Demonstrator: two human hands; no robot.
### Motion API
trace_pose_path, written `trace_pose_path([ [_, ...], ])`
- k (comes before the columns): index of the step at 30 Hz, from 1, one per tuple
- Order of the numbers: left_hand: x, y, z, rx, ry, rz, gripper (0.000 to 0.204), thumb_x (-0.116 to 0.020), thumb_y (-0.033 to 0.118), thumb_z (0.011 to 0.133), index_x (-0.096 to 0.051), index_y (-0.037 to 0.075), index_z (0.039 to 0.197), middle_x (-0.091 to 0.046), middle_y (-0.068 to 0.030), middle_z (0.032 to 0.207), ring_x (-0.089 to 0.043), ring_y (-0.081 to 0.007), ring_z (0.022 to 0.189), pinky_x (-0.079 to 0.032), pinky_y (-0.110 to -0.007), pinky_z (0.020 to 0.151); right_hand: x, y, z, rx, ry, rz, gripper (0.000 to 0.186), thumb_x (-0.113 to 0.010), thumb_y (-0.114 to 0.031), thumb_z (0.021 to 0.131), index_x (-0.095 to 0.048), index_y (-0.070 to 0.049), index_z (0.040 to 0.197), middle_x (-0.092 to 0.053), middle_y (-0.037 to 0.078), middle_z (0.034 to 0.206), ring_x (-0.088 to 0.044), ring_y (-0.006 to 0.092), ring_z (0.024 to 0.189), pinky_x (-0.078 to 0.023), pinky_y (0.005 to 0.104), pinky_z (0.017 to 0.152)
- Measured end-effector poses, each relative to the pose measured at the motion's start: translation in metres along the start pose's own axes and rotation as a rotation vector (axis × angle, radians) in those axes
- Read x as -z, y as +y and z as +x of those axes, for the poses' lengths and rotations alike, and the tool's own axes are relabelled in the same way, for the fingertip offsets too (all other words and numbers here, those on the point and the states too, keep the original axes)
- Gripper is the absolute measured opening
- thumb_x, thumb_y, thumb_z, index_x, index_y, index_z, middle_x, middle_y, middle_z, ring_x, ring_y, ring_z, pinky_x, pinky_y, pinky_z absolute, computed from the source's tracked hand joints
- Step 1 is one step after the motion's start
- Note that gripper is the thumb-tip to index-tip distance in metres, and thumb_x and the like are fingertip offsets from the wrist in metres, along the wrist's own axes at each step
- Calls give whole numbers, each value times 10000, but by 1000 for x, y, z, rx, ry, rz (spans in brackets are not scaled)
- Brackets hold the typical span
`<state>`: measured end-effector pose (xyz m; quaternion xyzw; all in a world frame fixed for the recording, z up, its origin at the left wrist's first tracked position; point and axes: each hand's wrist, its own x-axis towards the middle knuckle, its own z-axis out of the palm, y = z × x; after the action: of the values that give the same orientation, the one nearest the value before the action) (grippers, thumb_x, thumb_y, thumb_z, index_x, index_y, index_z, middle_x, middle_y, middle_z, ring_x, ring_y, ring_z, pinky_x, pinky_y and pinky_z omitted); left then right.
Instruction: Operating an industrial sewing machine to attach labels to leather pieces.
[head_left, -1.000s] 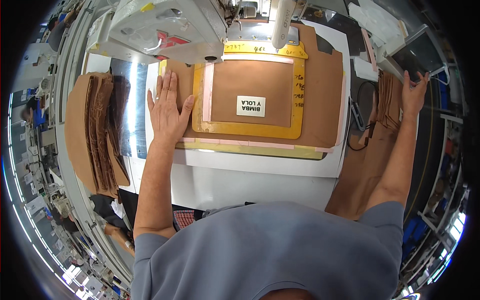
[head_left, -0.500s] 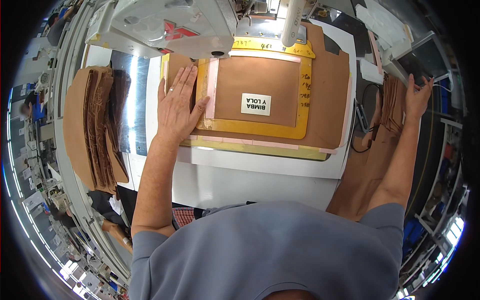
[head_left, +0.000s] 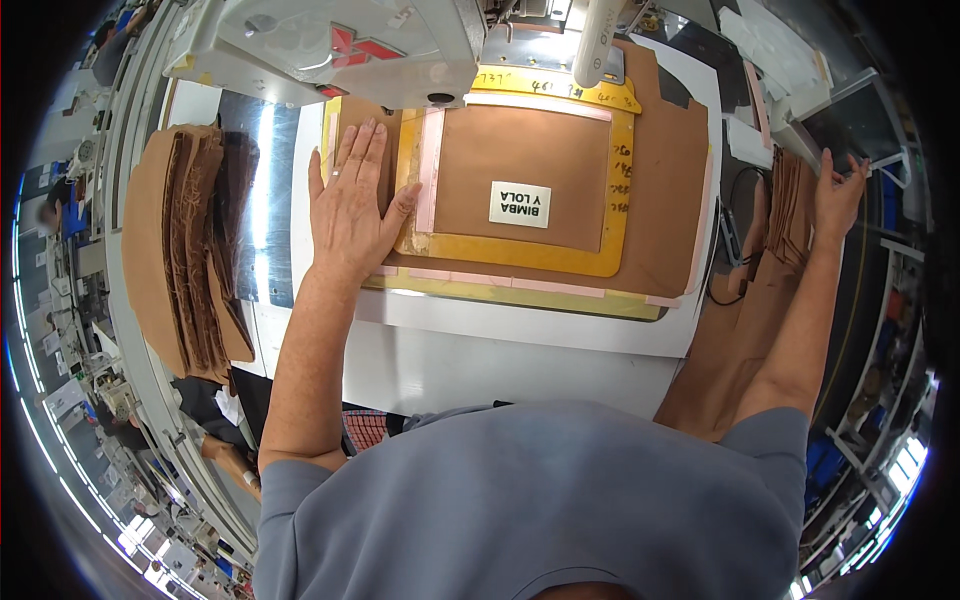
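My left hand [head_left: 350,205] lies flat, fingers stretched out, on the brown sheet [head_left: 660,180] just left of a yellow frame [head_left: 510,254]. Its thumb reaches the frame's left side. Inside the frame, a white label [head_left: 519,204] with dark lettering sits on a brown panel [head_left: 520,150]. Pink strips line part of the frame, and handwritten marks run along its top and right sides. Out at the far right, my right hand [head_left: 838,200] is raised with fingers apart beside a dark panel with a pale rim [head_left: 850,110]. Whether its fingertips touch the panel I cannot tell.
A large pale machine head [head_left: 340,50] overhangs the back left, with a white cylinder [head_left: 597,45] beside it. Brown pieces are stacked at left [head_left: 185,250], and more brown pieces [head_left: 785,210] stand at right near a black cable [head_left: 730,230]. Other people work far left.
The view has shifted slightly. My left hand sits a little farther left relative to the yellow frame, still flat. My right hand stays in nearly the same place.
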<state>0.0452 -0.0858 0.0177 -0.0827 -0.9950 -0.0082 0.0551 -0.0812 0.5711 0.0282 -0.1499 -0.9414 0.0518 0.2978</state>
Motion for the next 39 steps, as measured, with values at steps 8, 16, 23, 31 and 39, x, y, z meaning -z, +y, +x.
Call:
trace_pose_path([
  [8, -4, -2, -2, 55, 7, -61, 856, -378, 717, 994, -370, 102, 1590, -376, -73, 1644, -236, -234, 1568, -24, -537, 1275, -6, 1, 3, 22, -1, 9, 744, -662, -595, 930, -572, -4, 1373, -348, 262, 1620, -716, 249, 1036, -525, 375, 930],
  [16, -2, 4, 7, -7, 0, -121, 733, -531, 495, 980, -384, 88, 1572, -373, -119, 1644, -279, -298, 1551, -76, -571, 1247, 16, -4, -8, -42, 88, 99, 962, -741, -504, 913, -316, 76, 1551, -616, 114, 1354, -685, 190, 887, -551, 351, 857],
  [23, -4, -9, -7, 41, -52, -98, 811, -323, 651, 1034, -333, 76, 1605, -324, -115, 1674, -231, -280, 1573, -8, -540, 1262, 0, -21, -18, -28, 40, 161, 610, -750, -390, 895, -517, -48, 1343, -379, 184, 1615, -708, 200, 929, -567, 409, 842],
  [31, -4, -2, 4, 14, -42, -114, 816, -300, 662, 1038, -343, 75, 1603, -321, -133, 1671, -227, -274, 1574, -17, -522, 1267, 19, -26, -14, -27, 47, 164, 550, -739, -367, 904, -524, -49, 1297, -347, 203, 1620, -709, 212, 936, -575, 396, 833],
  [39, -2, -5, -9, 71, -72, -141, 803, -355, 640, 1031, -342, 75, 1601, -321, -139, 1671, -232, -293, 1572, -1, -562, 1255, 6, -37, -17, 0, 10, 160, 690, -741, -362, 916, -451, -28, 1445, -449, 180, 1541, -703, 238, 944, -572, 395, 848],
])
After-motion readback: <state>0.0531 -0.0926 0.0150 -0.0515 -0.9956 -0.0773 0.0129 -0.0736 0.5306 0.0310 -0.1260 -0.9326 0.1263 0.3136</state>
